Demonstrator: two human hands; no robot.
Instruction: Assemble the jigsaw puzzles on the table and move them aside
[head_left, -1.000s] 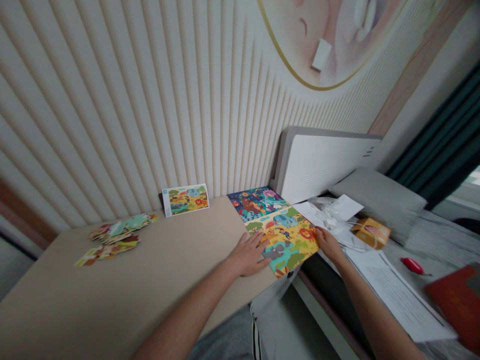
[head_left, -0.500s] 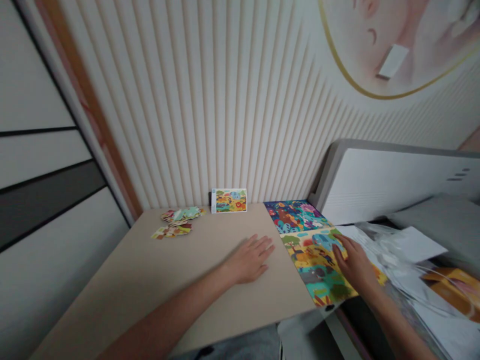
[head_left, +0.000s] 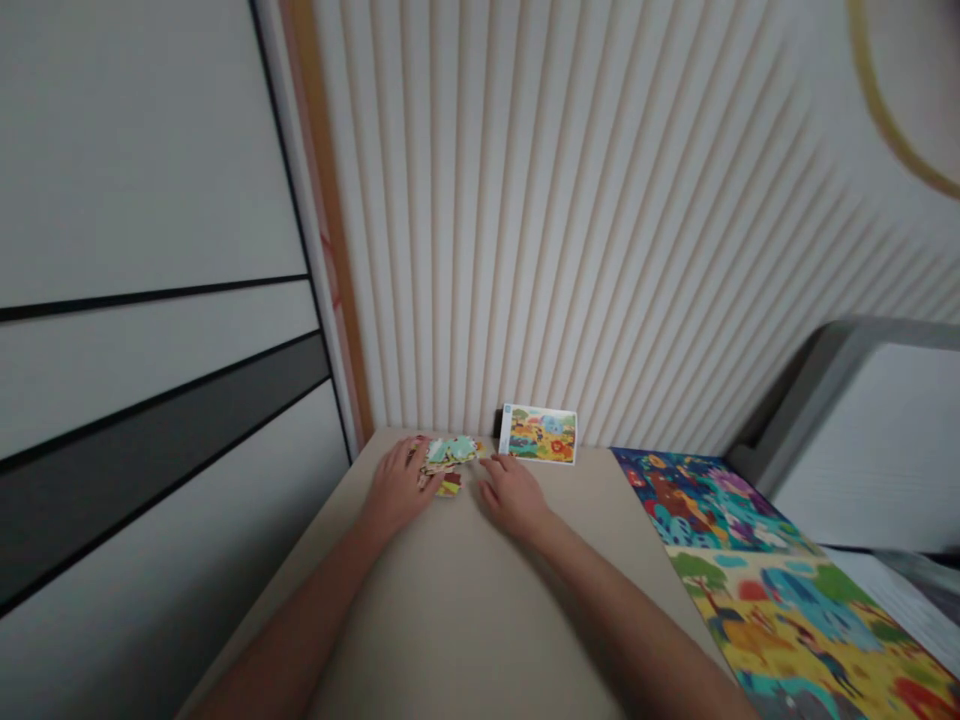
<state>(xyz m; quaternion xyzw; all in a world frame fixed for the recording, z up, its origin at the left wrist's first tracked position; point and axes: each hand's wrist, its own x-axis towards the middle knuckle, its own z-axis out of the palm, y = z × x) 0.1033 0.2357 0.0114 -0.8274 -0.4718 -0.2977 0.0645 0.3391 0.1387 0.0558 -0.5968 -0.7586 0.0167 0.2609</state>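
A loose pile of colourful puzzle pieces (head_left: 453,452) lies at the back left of the beige table (head_left: 465,600). My left hand (head_left: 397,482) rests on the pile's left side with its fingers spread, covering part of it. Just right of the pile is my right hand (head_left: 511,492), fingers apart and slightly bent, with nothing seen in it. Behind it a picture card (head_left: 538,434) with animals stands upright against the ribbed wall. On the right lie a dark blue animal picture (head_left: 712,500) and, nearer, a yellow animal picture (head_left: 802,625).
The ribbed wall (head_left: 480,220) rises directly behind the table. A white and grey cabinet front (head_left: 150,400) borders the left side. Beyond the pictures, at the right, stands a grey-white padded panel (head_left: 870,440), with papers beside the table edge.
The view has turned left. My left hand has moved from the table's middle onto the pile's left side. My right hand has left the yellow picture and come across to the pile's right.
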